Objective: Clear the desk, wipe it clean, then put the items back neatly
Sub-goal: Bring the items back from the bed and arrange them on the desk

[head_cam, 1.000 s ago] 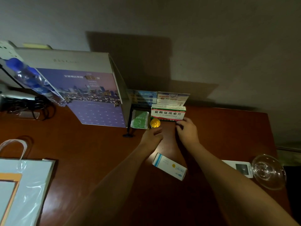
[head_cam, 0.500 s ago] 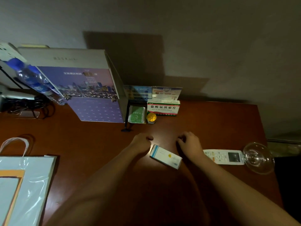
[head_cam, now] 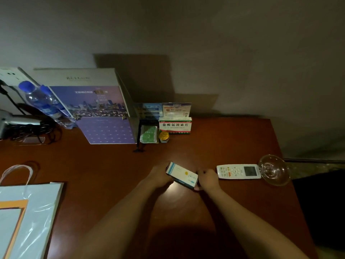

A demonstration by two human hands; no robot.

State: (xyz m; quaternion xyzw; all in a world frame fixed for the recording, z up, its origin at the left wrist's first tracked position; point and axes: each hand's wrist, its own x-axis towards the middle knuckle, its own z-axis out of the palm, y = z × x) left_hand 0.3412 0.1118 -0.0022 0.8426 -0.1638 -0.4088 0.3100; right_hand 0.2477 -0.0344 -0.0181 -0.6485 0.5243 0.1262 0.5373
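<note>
Spanning most of the view, the reddish-brown wooden desk (head_cam: 214,146) runs up to a grey wall. Large purple-and-white gift box (head_cam: 97,109) with a city skyline print stands at the back left, a blue-capped water bottle (head_cam: 44,103) leaning against its left side. White power strip (head_cam: 11,75) sits at the far left, with tangled black cables (head_cam: 35,128) below it. Glossy pale blue paper bag (head_cam: 28,217) with white handles lies flat at the near left corner. Two upright printed cards (head_cam: 162,110) lean against the wall right of the gift box. Green-and-white medicine box (head_cam: 175,125) with Chinese lettering stands in front of them; a green sachet (head_cam: 148,134) and a small gold-lidded jar (head_cam: 164,136) sit just beside it. White air-conditioner remote (head_cam: 239,171) lies flat at the right, display end touching or just beside a clear glass dish (head_cam: 274,170) near the desk's right edge. Both forearms reach in from the bottom. Left hand (head_cam: 158,176) and right hand (head_cam: 207,179) hold a small white-and-blue medicine box (head_cam: 182,174) between them, one hand closed on each end. The box is tilted, its left end higher, at centre front of the desk, just left of the remote. Cannot tell whether it is lifted or touching the desk.
</note>
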